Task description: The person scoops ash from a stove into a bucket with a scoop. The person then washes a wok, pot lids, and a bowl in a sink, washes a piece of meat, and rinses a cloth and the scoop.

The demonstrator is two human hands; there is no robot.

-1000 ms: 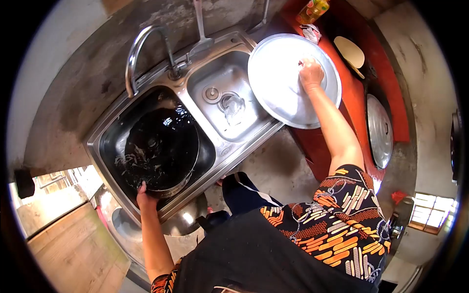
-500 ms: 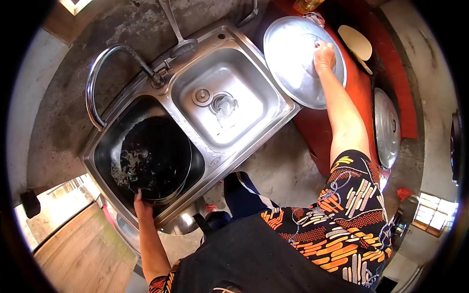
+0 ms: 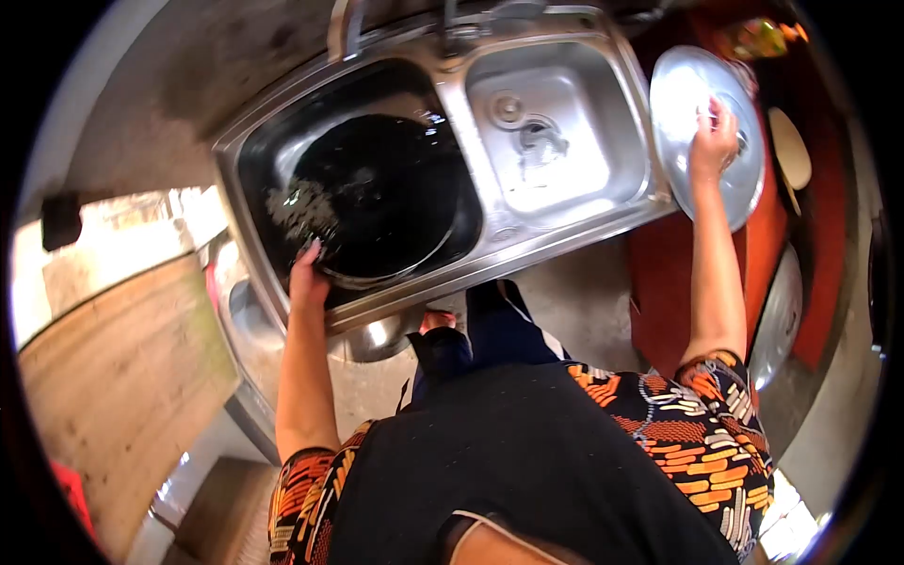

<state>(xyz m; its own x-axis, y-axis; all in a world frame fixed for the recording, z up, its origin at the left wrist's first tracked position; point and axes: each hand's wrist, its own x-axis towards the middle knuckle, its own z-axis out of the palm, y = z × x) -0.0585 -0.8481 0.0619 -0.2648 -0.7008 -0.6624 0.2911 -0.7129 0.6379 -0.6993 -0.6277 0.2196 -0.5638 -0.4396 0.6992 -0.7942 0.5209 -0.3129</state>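
A large round black wok (image 3: 386,188) sits in the left basin, with a pale greyish patch on its left side. My left hand (image 3: 309,275) is at its near-left rim, thumb on top and the other fingers mostly hidden below. A round silver metal lid (image 3: 680,141) lies on the red table to the right, partly over the sink's right edge. Over the lid is my right hand (image 3: 716,146), its fingers apart beside the knob (image 3: 742,143), which shows free of them.
The right basin (image 3: 603,179) has a drain and a loose strainer (image 3: 508,110). A faucet (image 3: 346,28) rises behind the left basin. On the red table (image 3: 683,292) are a cream-coloured oval thing (image 3: 789,149) and another metal lid (image 3: 780,320). A metal bowl (image 3: 372,341) is below the sink.
My right hand has let go of the lid's knob, and the lid now rests lower on the table. My left hand stays at the wok's rim. The whole view has turned and shifted.
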